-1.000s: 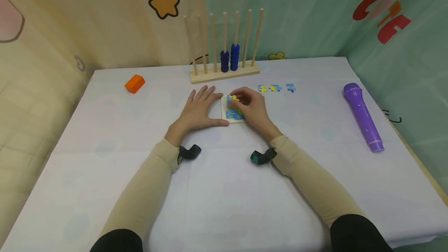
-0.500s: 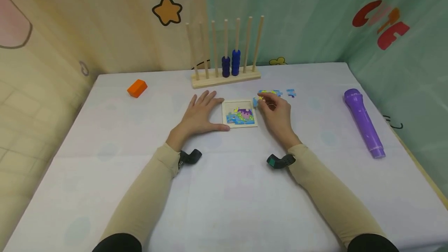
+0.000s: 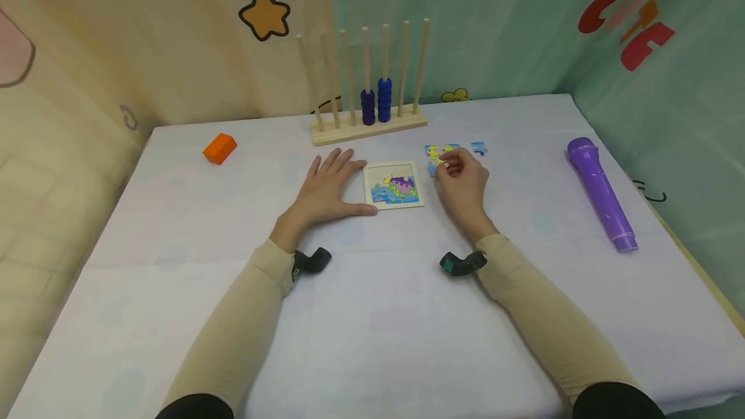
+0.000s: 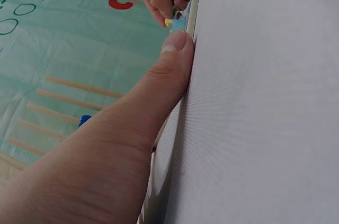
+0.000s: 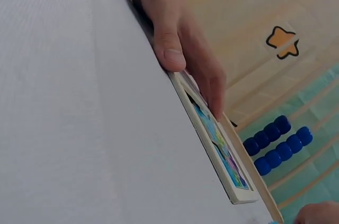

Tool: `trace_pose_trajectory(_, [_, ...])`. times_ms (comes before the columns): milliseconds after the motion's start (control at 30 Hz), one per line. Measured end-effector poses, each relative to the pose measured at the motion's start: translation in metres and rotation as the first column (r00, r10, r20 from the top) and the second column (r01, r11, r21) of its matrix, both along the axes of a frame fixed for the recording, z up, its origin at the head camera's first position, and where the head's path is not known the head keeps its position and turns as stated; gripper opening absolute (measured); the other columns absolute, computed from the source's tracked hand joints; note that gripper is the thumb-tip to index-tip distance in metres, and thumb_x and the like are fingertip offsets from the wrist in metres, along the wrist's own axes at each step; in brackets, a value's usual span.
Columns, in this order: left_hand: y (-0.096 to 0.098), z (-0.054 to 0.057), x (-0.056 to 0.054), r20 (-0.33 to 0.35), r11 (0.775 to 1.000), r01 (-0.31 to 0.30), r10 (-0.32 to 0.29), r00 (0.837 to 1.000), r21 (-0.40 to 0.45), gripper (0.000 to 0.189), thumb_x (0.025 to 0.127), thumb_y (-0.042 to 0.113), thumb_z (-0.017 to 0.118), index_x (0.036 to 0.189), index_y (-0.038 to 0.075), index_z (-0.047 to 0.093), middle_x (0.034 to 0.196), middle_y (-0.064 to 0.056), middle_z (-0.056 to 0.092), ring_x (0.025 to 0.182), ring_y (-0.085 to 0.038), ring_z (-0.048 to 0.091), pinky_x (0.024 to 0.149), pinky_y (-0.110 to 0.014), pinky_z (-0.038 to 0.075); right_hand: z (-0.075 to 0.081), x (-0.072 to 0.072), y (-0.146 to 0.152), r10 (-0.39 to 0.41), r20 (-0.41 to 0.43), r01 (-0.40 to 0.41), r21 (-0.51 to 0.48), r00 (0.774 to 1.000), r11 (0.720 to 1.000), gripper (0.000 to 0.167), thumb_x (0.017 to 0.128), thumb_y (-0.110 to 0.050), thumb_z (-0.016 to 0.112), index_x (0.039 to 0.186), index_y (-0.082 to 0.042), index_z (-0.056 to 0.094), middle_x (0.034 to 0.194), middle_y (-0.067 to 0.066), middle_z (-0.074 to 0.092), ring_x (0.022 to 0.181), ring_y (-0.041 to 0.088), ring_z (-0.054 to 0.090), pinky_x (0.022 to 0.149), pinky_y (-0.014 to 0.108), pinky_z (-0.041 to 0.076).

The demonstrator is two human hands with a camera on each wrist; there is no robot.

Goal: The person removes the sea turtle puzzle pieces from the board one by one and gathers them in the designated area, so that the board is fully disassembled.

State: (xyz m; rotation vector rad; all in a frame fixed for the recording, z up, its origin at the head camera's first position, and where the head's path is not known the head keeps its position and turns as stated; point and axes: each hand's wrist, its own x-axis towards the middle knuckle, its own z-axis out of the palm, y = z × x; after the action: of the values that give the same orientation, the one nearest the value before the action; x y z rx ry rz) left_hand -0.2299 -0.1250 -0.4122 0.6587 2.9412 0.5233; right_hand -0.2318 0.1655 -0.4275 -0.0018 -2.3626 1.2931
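"So, how is your left hand resting?"

"It is lying with its fingers spread, gripping nothing; the thumb is touching the near left corner of the wooden puzzle frame and the forefinger is reaching its far left corner."

"And what are you doing with your right hand?"

"You are pinching a blue-and-yellow puzzle piece, thumb and forefinger almost meeting, just to the right of the frame."

"Where are the others lying?"

"Joined pieces are filling the near part of the frame. Two loose pieces are lying just beyond your right fingertips, and a single piece is lying farther right."

"What else are you facing?"

"A wooden bead rack is standing behind, holding two columns of dark blue beads. An orange block is lying leftward, a purple toy microphone well to the right."
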Motion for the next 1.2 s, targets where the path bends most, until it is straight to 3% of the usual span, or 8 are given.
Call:
trace_pose_trajectory(200, [-0.002,0.001,0.003,0.001,1.0,-0.001,0.001,1.0,0.015,0.107,0.078,0.081,0.073,0.164,0.029,0.035,0.178,-0.004,0.015,0.166,-0.029,0.001,0.132,-0.057,-0.005,0.001,0.003,-0.001,0.03,0.029,-0.033,0.125,0.999,0.992,0.017,0.095,-0.002,0.064,0.111,0.004,0.068,0.092,0.017,0.064,0.079,0.026,0.056,0.071,0.029,0.041])
trace_pose_trajectory(367, [0.0,0.003,0.003,0.0,1.0,-0.004,0.004,1.0,0.011,0.108,0.077,0.081,0.074,0.164,0.03,0.035,0.178,-0.004,0.015,0.166,-0.028,0.001,0.132,-0.056,-0.006,0.001,0.005,-0.002,0.008,0.062,-0.02,0.2,0.998,0.98,0.022,0.097,-0.009,0.065,0.115,0.004,0.067,0.104,0.019,0.058,0.089,0.03,0.051,0.08,0.037,0.039])
trace_pose_trajectory(467, [0.0,0.002,0.003,-0.003,1.0,0.002,-0.002,1.0,0.006,0.108,0.078,0.081,0.073,0.165,0.03,0.034,0.178,-0.004,0.014,0.166,-0.028,0.001,0.132,-0.056,-0.006,0.001,0.004,-0.002,0.01,0.043,-0.019,0.209,0.999,0.978,0.023,0.097,-0.011,0.067,0.116,0.002,0.068,0.111,0.018,0.059,0.094,0.031,0.053,0.084,0.04,0.042])
trace_pose_trajectory(567, [0.0,0.0,0.002,-0.008,1.0,0.001,-0.001,1.0,0.001,0.108,0.078,0.082,0.072,0.165,0.03,0.034,0.178,-0.003,0.014,0.166,-0.028,0.001,0.132,-0.055,-0.006,0.0,0.004,-0.004,0.082,-0.016,-0.077,0.193,0.997,0.978,0.022,0.096,-0.009,0.067,0.116,0.0,0.07,0.111,0.016,0.064,0.095,0.031,0.057,0.086,0.041,0.045])
trace_pose_trajectory(667, [0.0,-0.002,0.002,-0.012,1.0,-0.004,0.004,1.0,-0.002,0.108,0.077,0.083,0.071,0.165,0.031,0.034,0.178,-0.003,0.014,0.166,-0.028,0.001,0.132,-0.055,-0.006,-0.001,0.006,-0.008,0.201,-0.053,-0.189,0.171,0.978,0.967,0.022,0.096,-0.01,0.069,0.117,-0.004,0.073,0.112,0.013,0.067,0.099,0.029,0.06,0.088,0.041,0.047])
trace_pose_trajectory(867, [0.001,-0.003,0.004,-0.014,1.0,0.0,0.0,1.0,0.005,0.107,0.078,0.083,0.071,0.164,0.03,0.035,0.178,-0.004,0.015,0.166,-0.029,0.002,0.132,-0.057,-0.005,0.001,0.01,-0.013,0.392,-0.034,-0.378,0.201,0.919,0.904,0.031,0.096,-0.013,0.075,0.126,-0.008,0.072,0.119,0.009,0.071,0.115,0.027,0.059,0.102,0.046,0.048])
trace_pose_trajectory(1200, [-0.001,-0.004,0.005,-0.032,1.0,0.009,-0.009,0.999,-0.002,0.108,0.078,0.082,0.071,0.165,0.029,0.035,0.178,-0.005,0.015,0.166,-0.031,0.003,0.132,-0.059,-0.004,-0.003,0.009,-0.022,0.492,0.0,-0.469,0.3,0.871,0.831,0.038,0.094,-0.025,0.081,0.126,-0.007,0.073,0.127,0.01,0.07,0.127,0.029,0.057,0.111,0.051,0.044])
